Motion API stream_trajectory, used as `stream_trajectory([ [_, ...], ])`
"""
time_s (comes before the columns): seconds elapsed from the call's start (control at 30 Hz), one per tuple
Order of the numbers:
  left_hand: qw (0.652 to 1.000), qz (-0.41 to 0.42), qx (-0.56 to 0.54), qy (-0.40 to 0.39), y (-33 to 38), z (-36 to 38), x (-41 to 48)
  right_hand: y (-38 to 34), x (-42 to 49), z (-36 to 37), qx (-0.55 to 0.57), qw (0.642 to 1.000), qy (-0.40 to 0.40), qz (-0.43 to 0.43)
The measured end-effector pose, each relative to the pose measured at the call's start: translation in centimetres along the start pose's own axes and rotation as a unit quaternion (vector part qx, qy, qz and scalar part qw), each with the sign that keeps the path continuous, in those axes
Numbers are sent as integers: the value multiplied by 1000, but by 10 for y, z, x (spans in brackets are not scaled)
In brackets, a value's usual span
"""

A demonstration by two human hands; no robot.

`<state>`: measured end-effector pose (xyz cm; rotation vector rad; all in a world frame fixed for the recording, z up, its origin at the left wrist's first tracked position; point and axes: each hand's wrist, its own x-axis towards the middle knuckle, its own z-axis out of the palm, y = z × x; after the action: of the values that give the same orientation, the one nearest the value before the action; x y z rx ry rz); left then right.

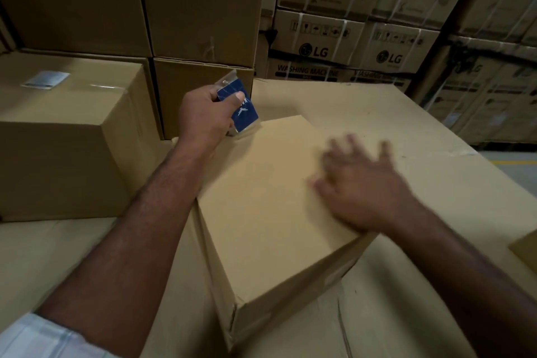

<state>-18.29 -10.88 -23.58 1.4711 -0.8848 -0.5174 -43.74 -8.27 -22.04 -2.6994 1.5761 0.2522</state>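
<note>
A plain brown cardboard box (267,200) lies in front of me, turned at an angle on a flat cardboard sheet (386,113). My left hand (203,116) grips a small blue tape dispenser (242,102) with a metal blade, at the box's far left corner. My right hand (363,186) is blurred, with fingers spread flat over the right part of the box top, touching or just above it.
A taped carton (66,136) with a white label stands at the left. Taller cartons (200,6) are stacked behind it. Strapped LG washing machine boxes (354,46) fill the back right. A strip of grey floor (517,166) shows at the far right.
</note>
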Motion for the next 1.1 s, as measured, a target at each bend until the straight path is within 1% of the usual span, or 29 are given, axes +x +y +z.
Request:
stream_trajectory([
  [0.03, 1000, 1, -1, 2, 0, 0, 0, -16, -13, -2, 74, 990, -40, -112],
  [0.07, 1000, 1, -4, 2, 0, 0, -1, -30, -25, -7, 147, 967, -80, -192],
  [0.1, 1000, 0, -9, 0, 1, 0, -1, -33, -27, -6, 168, 955, -91, -227],
  [0.13, 1000, 0, -12, -1, 2, 0, -2, -26, -20, -2, 140, 967, -71, -201],
  [0.17, 1000, 1, -11, -4, 2, 1, -3, -13, -4, 1, 84, 990, -35, -109],
  [0.2, 1000, 2, -9, -5, 2, 0, -4, 0, 7, -2, 40, 999, 1, 33],
  [0.23, 1000, 1, -9, -6, 2, 0, -5, 13, 14, -6, 7, 987, 22, 162],
  [0.27, 1000, 0, -9, -7, 2, 0, -5, 23, 17, -9, -22, 972, 48, 228],
  [0.3, 1000, 1, -11, -6, 2, -1, -4, 29, 17, -11, -53, 968, 93, 229],
  [0.33, 1000, 0, -12, -5, 2, -1, -4, 30, 15, -11, -55, 968, 154, 192],
  [0.37, 1000, -2, -11, -4, 2, -1, -3, 27, 10, -14, 0, 968, 205, 142],
  [0.4, 1000, -4, -9, -5, 2, -1, -3, 21, 4, -17, 96, 964, 230, 96],
  [0.43, 1000, -6, -8, -5, 2, -1, -2, 14, -1, -20, 198, 953, 219, 62],
  [0.47, 1000, -7, -5, -5, 2, -1, -2, 7, -3, -21, 277, 944, 179, 35],
  [0.5, 1000, -6, -2, -6, 2, -1, -2, 3, -2, -19, 315, 939, 138, 21],
  [0.53, 1000, -5, 0, -6, 2, -1, -3, 1, 0, -16, 326, 939, 110, 17],
  [0.6, 1000, -4, -4, -8, 1, -2, -3, -3, 7, -14, 321, 943, 85, 26],
  [0.73, 1000, 1, -3, -6, 0, -2, -2, -8, 15, -12, 305, 949, 67, 26],
  [0.87, 1000, -6, -12, -12, 0, -1, -1, -4, 18, -14, 323, 942, 90, 27],
  [0.93, 1000, -4, -13, -11, -2, -1, -1, -4, 17, -13, 325, 943, 73, 21],
  [1.0, 1000, -5, -14, -6, -1, -2, -1, -6, 16, -10, 305, 951, 51, 12],
  [1.03, 1000, -6, -14, -4, -1, -2, -1, -6, 17, -8, 294, 954, 60, 11],
  [1.1, 1000, -7, -15, -6, 0, -2, -2, -6, 20, -7, 279, 954, 109, 18],
])
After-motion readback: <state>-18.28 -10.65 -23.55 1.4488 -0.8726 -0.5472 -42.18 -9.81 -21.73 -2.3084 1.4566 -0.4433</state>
